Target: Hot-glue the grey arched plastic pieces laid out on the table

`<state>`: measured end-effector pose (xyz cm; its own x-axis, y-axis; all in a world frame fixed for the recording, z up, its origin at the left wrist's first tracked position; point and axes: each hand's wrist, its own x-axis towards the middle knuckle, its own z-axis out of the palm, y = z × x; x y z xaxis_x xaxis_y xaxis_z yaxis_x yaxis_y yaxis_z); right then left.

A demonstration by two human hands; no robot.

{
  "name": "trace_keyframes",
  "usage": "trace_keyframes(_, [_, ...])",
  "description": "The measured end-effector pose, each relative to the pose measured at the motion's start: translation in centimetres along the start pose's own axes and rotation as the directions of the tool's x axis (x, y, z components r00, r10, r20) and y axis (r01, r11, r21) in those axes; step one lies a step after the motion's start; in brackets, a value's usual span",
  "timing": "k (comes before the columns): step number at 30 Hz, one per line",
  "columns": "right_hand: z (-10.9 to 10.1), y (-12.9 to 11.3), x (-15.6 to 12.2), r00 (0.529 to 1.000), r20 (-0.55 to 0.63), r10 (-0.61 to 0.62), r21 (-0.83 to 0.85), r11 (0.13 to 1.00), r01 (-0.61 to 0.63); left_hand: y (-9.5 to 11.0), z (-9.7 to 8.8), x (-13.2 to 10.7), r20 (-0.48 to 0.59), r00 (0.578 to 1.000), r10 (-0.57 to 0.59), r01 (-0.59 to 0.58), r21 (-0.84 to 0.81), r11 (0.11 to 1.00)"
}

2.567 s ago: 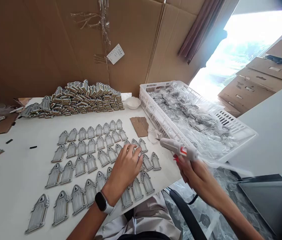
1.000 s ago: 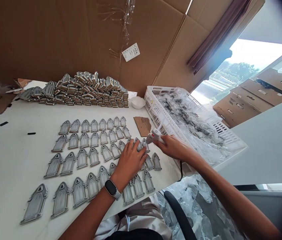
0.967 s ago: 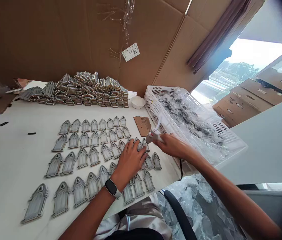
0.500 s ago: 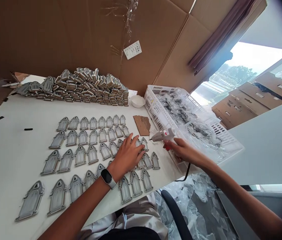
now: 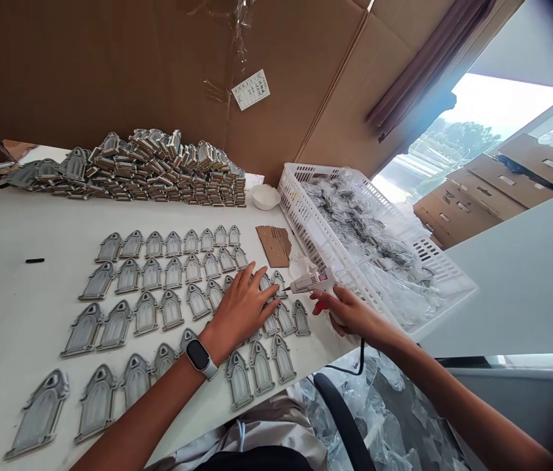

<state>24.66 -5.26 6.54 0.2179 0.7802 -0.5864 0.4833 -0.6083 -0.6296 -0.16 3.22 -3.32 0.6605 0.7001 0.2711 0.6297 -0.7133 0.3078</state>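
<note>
1. Head view: the left hand (image 5: 240,311), fingers spread flat, rests on grey arch-shaped plaques (image 5: 145,313) laid in four rows on one white table (image 5: 21,294).
2. The right hand (image 5: 350,313) grips one white glue gun (image 5: 313,281), its nozzle just beside the left fingertips.
3. Beyond: one brown cardboard scrap (image 5: 273,245), one white plastic basket (image 5: 306,219), one white bowl (image 5: 265,195), one plaque heap (image 5: 159,170).

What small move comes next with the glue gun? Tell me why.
Probably lower the glue gun nozzle onto the arched gray piece just beyond the left hand: the right hand aims its tip there, and the left hand lies flat on the neighbouring pieces.
</note>
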Motion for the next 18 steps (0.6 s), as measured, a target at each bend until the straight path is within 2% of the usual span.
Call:
trace_keyframes(6, [-0.17,0.08,-0.20,0.999,0.032,0.006,0.009,1.000,-0.006,0.08,-0.05,-0.09,0.001,1.000,-0.002,0.002,0.013,1.000])
trace_keyframes(18, [-0.18,0.71,0.34,1.000,0.023,-0.010,-0.040,0.999,0.011,0.18,0.08,-0.13,0.004,1.000,-0.009,0.009,0.027,1.000])
